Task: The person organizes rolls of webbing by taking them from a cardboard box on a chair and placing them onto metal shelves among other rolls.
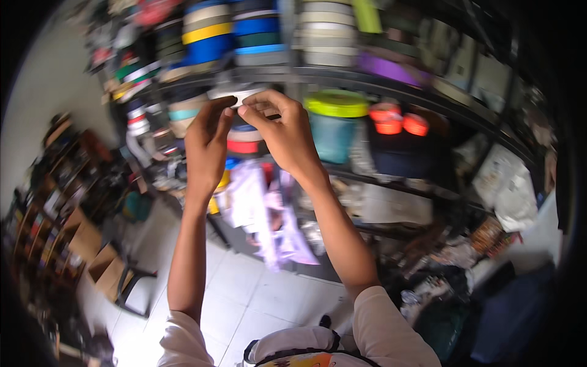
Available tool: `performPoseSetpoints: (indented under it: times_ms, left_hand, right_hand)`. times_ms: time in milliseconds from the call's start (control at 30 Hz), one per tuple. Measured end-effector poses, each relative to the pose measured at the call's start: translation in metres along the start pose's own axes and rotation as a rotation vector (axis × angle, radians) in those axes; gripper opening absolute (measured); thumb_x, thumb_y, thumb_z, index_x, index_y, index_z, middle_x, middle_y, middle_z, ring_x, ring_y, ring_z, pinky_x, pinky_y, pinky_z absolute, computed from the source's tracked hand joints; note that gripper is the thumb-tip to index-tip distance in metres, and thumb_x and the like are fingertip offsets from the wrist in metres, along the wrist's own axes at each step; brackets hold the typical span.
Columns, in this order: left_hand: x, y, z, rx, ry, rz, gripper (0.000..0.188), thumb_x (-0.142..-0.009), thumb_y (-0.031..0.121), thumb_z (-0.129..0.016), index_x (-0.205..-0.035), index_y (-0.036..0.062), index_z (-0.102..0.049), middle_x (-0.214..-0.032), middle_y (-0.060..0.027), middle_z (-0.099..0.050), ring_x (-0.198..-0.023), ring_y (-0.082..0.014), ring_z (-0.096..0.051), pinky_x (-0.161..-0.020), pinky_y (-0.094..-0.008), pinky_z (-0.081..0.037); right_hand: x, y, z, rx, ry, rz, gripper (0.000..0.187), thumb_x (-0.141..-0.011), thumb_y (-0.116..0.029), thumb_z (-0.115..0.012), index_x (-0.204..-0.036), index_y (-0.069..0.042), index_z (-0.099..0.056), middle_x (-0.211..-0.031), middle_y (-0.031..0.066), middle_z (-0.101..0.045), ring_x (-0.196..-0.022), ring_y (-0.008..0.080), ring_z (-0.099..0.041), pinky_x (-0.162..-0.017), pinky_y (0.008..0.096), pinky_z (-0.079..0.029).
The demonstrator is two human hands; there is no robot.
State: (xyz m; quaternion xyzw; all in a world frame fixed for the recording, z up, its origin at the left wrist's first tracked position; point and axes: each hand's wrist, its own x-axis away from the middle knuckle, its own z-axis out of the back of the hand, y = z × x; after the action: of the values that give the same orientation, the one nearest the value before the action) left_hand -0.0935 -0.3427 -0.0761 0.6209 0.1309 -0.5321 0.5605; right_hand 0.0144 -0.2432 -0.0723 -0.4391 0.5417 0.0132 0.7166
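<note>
Both arms reach up toward a shelf rack. My left hand is closed, thumb and fingertips pinched near a pale patch. Close beside it, my right hand is closed as well, its thumb tip almost meeting the left thumb. Whatever the fingertips hold, if anything, is too small and blurred to name. Behind the hands, rolls of flat tape or webbing sit on the shelf. To the right of my right hand stands a bluish see-through tub with a lime-yellow lid.
Stacked webbing rolls fill the upper shelf. Two bright orange rolls lie right of the tub. Lilac cloth hangs below the hands. Cardboard boxes and a cluttered rack stand at left; plastic bags are at right.
</note>
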Motion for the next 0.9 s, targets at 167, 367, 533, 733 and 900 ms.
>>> performPoseSetpoints:
  times_ms: [167,367,533,733,900]
  left_hand:
    - [0.069,-0.045,0.209,-0.297,0.177,0.294,0.032,-0.094,0.024,-0.057,-0.113,-0.0014,-0.059,-0.107,-0.0172,-0.067,-0.097,-0.0257,-0.067,-0.081,-0.0343,-0.05]
    - [0.174,-0.07,0.43,-0.577,0.459,0.518,0.036,-0.092,0.025,-0.06,-0.116,-0.002,-0.058,-0.104,-0.0166,-0.066,-0.098,-0.0244,-0.064,-0.084,-0.0327,-0.049]
    - [0.262,-0.092,0.558,-0.627,0.638,0.688,0.036,-0.093,0.024,-0.058,-0.118,-0.0016,-0.057,-0.107,-0.0135,-0.065,-0.098,-0.0207,-0.063,-0.079,-0.0317,-0.05]
    - [0.345,-0.119,0.697,-0.485,0.813,0.745,0.035,-0.096,0.021,-0.056,-0.122,-0.0032,-0.053,-0.119,-0.0163,-0.062,-0.103,-0.0201,-0.062,-0.082,-0.0313,-0.051]
    - [0.385,-0.122,0.803,-0.49,0.978,0.81,0.04,-0.097,0.026,-0.056,-0.127,0.0001,-0.049,-0.124,-0.0129,-0.06,-0.107,-0.0215,-0.061,-0.087,-0.0328,-0.05]
  right_hand:
    - [0.023,0.018,-0.219,-0.268,-0.278,-0.081,0.027,-0.082,-0.023,-0.068,-0.092,0.001,-0.068,-0.082,0.0117,-0.07,-0.078,0.0176,-0.067,-0.071,0.0297,-0.051]
    - [0.084,0.002,-0.456,-0.387,-0.619,-0.269,0.03,-0.082,-0.024,-0.071,-0.097,0.002,-0.068,-0.086,0.0082,-0.069,-0.08,0.0137,-0.064,-0.074,0.0254,-0.049]
    - [0.138,-0.01,-0.606,-0.423,-0.906,-0.336,0.033,-0.084,-0.024,-0.07,-0.102,0.003,-0.066,-0.089,0.0073,-0.068,-0.082,0.0126,-0.063,-0.074,0.0244,-0.048]
    - [0.225,0.0,-0.771,-0.627,-1.066,-0.406,0.037,-0.084,-0.028,-0.068,-0.107,0.001,-0.064,-0.099,0.0103,-0.068,-0.091,0.0146,-0.064,-0.074,0.0252,-0.049]
    - [0.264,-0.037,-0.91,-0.624,-1.219,-0.504,0.035,-0.085,-0.026,-0.067,-0.107,0.001,-0.063,-0.095,0.0089,-0.067,-0.086,0.0146,-0.063,-0.073,0.0257,-0.049]
